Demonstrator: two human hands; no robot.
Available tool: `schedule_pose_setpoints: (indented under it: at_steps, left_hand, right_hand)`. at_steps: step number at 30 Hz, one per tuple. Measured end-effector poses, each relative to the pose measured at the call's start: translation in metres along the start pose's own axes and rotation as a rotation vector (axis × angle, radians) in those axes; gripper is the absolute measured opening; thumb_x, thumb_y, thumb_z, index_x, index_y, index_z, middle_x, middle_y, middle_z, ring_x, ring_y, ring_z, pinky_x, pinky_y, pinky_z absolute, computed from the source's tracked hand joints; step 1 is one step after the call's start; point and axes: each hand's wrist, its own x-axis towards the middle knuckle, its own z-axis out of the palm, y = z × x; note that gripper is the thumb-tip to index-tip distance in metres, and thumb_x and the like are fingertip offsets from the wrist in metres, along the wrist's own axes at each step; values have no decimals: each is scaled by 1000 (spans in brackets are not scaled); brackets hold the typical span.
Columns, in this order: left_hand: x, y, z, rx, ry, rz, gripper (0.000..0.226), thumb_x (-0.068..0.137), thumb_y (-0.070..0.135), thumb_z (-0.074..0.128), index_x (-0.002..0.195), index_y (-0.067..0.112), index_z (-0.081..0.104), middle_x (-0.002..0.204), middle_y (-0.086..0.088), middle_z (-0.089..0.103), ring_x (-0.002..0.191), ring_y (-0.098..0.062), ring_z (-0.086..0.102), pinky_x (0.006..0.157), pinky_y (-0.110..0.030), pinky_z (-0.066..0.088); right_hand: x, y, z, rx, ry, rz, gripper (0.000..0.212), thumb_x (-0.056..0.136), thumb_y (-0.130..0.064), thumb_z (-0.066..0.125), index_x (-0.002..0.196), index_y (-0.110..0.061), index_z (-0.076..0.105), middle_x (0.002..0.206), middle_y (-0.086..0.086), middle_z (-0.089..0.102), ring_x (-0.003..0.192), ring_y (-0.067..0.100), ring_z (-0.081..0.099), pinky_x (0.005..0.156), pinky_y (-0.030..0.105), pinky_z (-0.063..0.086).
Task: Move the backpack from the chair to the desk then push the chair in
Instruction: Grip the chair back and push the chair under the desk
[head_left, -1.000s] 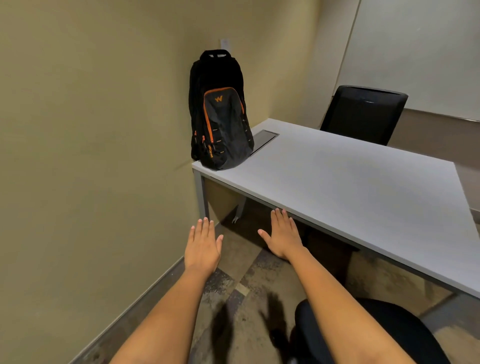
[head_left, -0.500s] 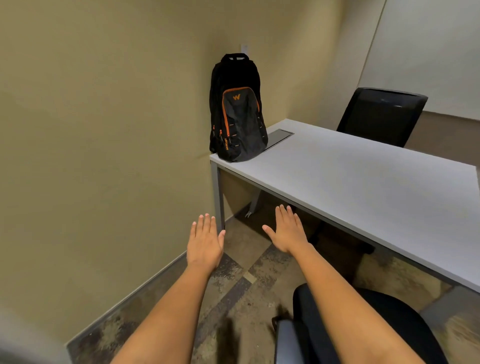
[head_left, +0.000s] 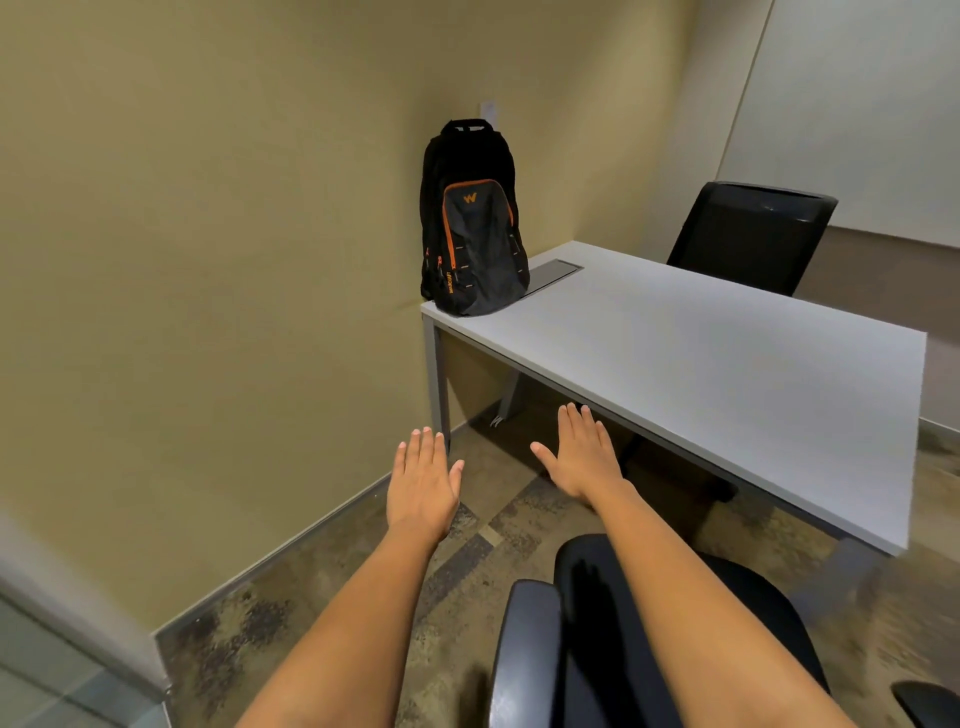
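Note:
A black backpack (head_left: 472, 228) with orange trim stands upright on the far left corner of the grey desk (head_left: 727, 374), against the wall. A black office chair (head_left: 587, 639) with an armrest sits below me at the bottom right, short of the desk's near edge. My left hand (head_left: 423, 486) and my right hand (head_left: 582, 452) are stretched out flat, palms down, fingers apart, over the floor in front of the desk. Neither hand holds or touches anything. My right forearm passes above the chair seat.
A second black chair (head_left: 748, 234) stands behind the desk's far side. A dark cable tray (head_left: 553, 271) is set in the desktop beside the backpack. A beige wall (head_left: 208, 260) runs close along the left, with a glass panel (head_left: 52, 670) at the bottom left.
The view has pulled back and turned left, so the desk and backpack look farther away and more of the near chair shows. Both hands stay flat and empty.

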Motion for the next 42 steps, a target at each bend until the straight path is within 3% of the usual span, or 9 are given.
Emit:
schedule_pose_setpoints:
  at_steps: [13, 20, 42]
  left_hand:
    - [-68, 128, -23, -29, 88, -44, 58, 102, 40, 14, 151, 8, 12, 160, -10, 10, 147, -21, 3, 119, -36, 0]
    - [-126, 188, -37, -41, 59, -100, 57, 103, 39, 16, 151, 8, 13, 160, -10, 9, 147, -22, 3, 119, -36, 1]
    - [-270, 240, -74, -120, 66, -110, 58, 102, 40, 19, 148, 5, 25, 157, -12, 23, 145, -24, 15, 118, -39, 8]
  right_hand:
    - [-74, 95, -43, -45, -10, -84, 75, 99, -52, 24, 153, -8, -4, 162, 11, -7, 149, 25, -10, 120, 39, -3]
    - [-136, 144, -61, -50, -31, -152, 74, 99, -51, 25, 153, -8, -2, 162, 10, -5, 149, 25, -9, 120, 39, -2]
    - [-306, 214, -84, -7, -41, -122, 72, 100, -49, 25, 153, -4, 6, 162, 11, 4, 150, 26, -1, 121, 40, 2]
